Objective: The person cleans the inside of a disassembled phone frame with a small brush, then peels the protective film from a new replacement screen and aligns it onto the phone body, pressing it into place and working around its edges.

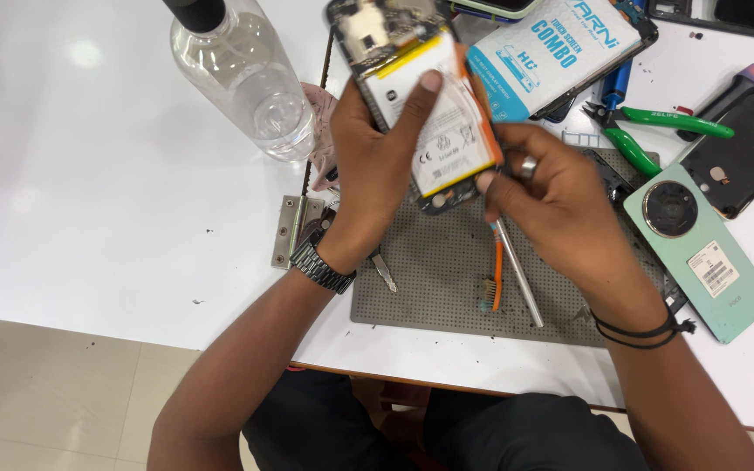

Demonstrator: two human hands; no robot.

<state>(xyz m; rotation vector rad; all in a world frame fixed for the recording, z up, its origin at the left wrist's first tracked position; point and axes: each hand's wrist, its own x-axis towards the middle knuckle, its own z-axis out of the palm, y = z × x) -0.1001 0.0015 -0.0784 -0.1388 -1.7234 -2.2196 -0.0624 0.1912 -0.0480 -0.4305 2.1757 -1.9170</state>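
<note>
Gripping an opened phone (394,52) above the grey mat (447,270), the left hand (368,166) presses its thumb on the white battery (442,118) while the right hand (551,205) pinches a thin metal tool (517,270) at the battery's lower edge. A slip there could, I'd judge, puncture the cell or drop the phone onto the worktop (115,192).

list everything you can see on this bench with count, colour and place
opened phone: 1, white battery showing, held over mat
mat: 1, grey, table centre
bottle: 1, clear, top left
brush: 1, orange, on mat
metal rod: 1, silver, on mat
cutters: 1, green handles, right
back cover: 1, pale green, right
parts box: 1, white and blue, top
left hand: 1, grips phone, wristwatch
right hand: 1, ring, fingers at phone edge
</note>
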